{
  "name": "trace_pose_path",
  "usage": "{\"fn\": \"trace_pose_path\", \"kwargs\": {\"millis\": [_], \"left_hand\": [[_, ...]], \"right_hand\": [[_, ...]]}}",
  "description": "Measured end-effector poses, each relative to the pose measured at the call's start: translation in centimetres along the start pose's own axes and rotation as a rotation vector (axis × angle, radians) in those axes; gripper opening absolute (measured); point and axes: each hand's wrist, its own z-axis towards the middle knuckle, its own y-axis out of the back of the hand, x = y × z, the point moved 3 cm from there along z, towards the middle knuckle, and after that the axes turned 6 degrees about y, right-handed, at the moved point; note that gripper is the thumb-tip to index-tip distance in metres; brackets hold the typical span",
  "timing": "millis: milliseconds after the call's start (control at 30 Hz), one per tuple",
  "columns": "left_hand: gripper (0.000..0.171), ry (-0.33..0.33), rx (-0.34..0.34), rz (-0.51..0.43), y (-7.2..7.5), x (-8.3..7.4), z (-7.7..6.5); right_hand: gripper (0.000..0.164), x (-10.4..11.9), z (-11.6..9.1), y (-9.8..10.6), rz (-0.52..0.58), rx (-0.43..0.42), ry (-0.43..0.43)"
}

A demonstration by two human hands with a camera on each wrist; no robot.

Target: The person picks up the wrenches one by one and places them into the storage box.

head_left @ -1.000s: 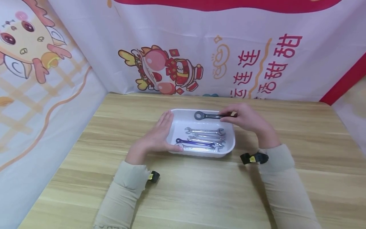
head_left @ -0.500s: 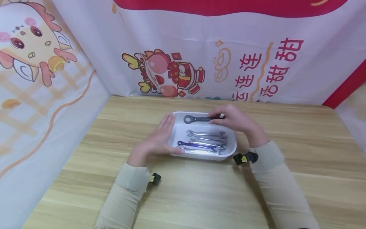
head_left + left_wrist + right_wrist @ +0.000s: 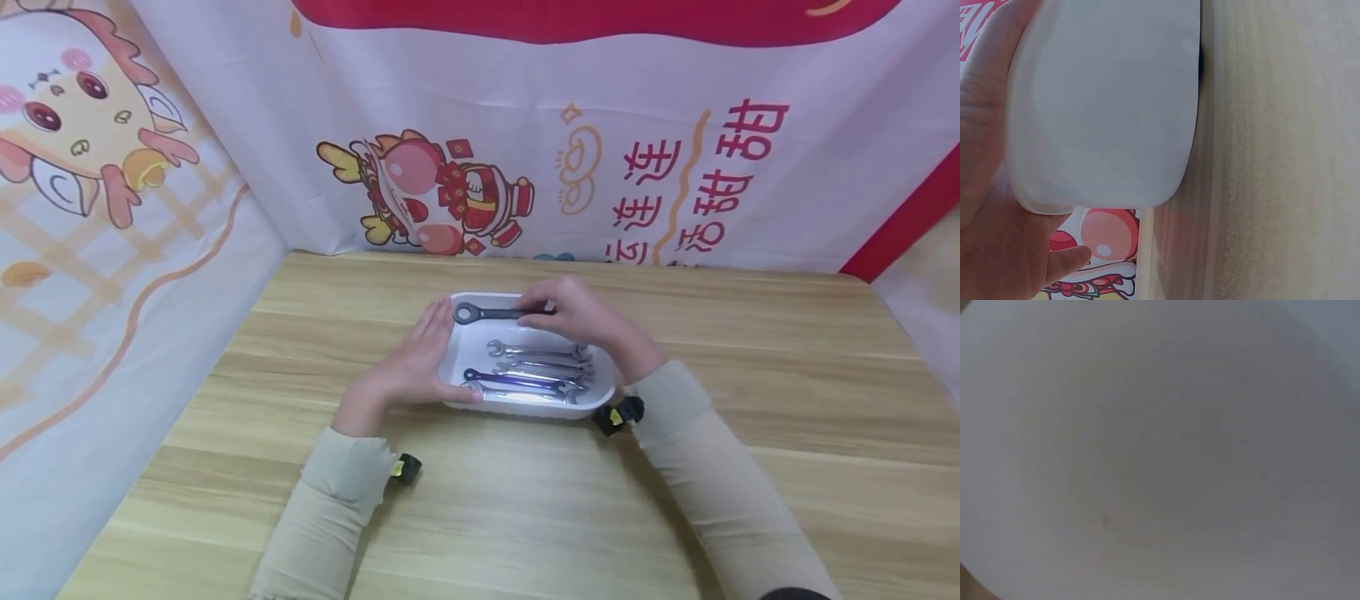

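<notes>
A white plastic tray (image 3: 540, 408) stands on the table with several wrenches inside. My left hand (image 3: 408, 362) rests against its left end, fingers extended along the side and thumb over the front rim. In the left wrist view the tray's outer wall (image 3: 1110, 106) is beside the left hand (image 3: 997, 237). With thumb and fingers, my right hand (image 3: 573, 312) pinches a dark ratcheting wrench (image 3: 487, 313) at the tray's back side, ring end pointing left. Silver open-end wrenches (image 3: 536, 352) and a purple-blue combination wrench (image 3: 517, 379) lie roughly parallel towards the front.
The wood-grain table (image 3: 510, 500) extends around the tray. A printed cloth (image 3: 465, 83) hangs behind it, and another patterned cloth (image 3: 90, 275) hangs on the left. Only a blurred pale surface (image 3: 1166, 444) fills the right wrist view.
My right hand has carried the dark ratcheting wrench leftward along the tray's back side, towards its left corner. The left hand stays on the tray, and the other wrenches keep their places.
</notes>
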Motion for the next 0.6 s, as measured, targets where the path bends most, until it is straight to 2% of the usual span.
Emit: {"fn": "trace_pose_path", "kwargs": {"millis": [167,600], "left_hand": [[0.137,-0.009,-0.008,0.012,0.0,0.1,0.0],[0.137,0.000,0.003,0.005,-0.1,0.0,-0.1]], "right_hand": [[0.020,-0.6,0.4,-0.9,0.021,-0.004,0.014],[0.019,-2.3,0.3,-2.3,-0.024,0.039,-0.055]]}}
